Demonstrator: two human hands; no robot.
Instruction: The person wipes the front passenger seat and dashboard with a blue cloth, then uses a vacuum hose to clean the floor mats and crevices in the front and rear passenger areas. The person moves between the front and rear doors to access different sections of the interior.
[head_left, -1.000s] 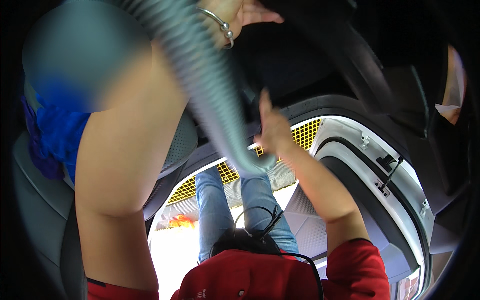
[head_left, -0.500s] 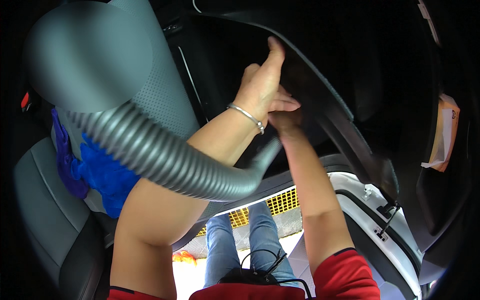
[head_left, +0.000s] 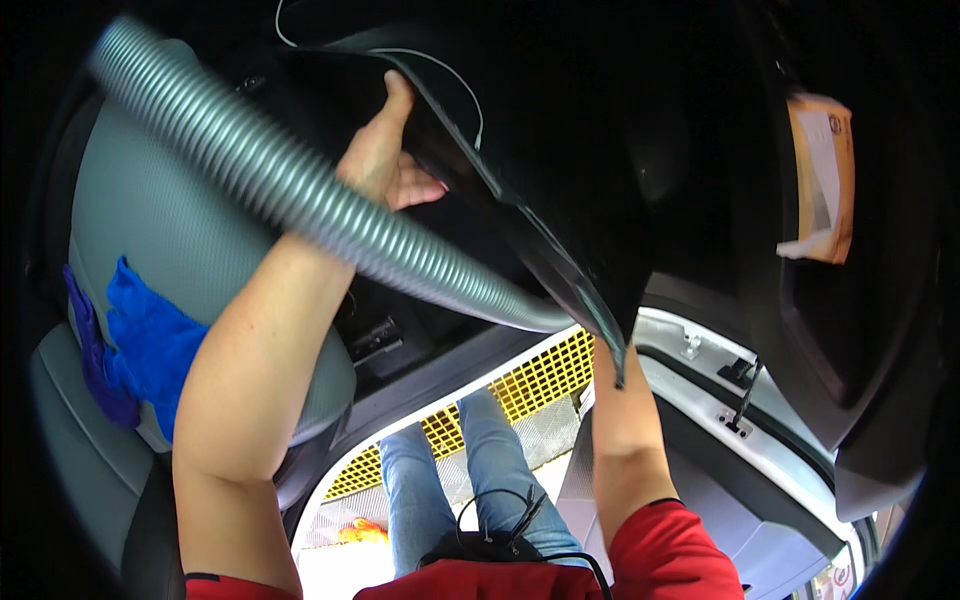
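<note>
My left hand is raised against the underside of a lifted black mat. Its thumb stretches up to the mat's edge, and its fingers are spread. Across my left wrist runs a thick grey ribbed hose, which slants from the upper left down to the mat's lower corner. My right forearm reaches up from the lower edge and passes behind that corner. The mat hides my right hand, so its fingers and anything in them cannot be seen. The hose's lower end is also hidden there.
A grey car seat stands at the left, with a blue cloth and a purple cloth on it. An orange-and-white paper packet sits at the right. The open car door and a yellow grating lie below.
My left hand and the mat's edge have shifted left in the picture. The hose has swung upward and straightened. My right hand, partly visible before, is now behind the mat.
</note>
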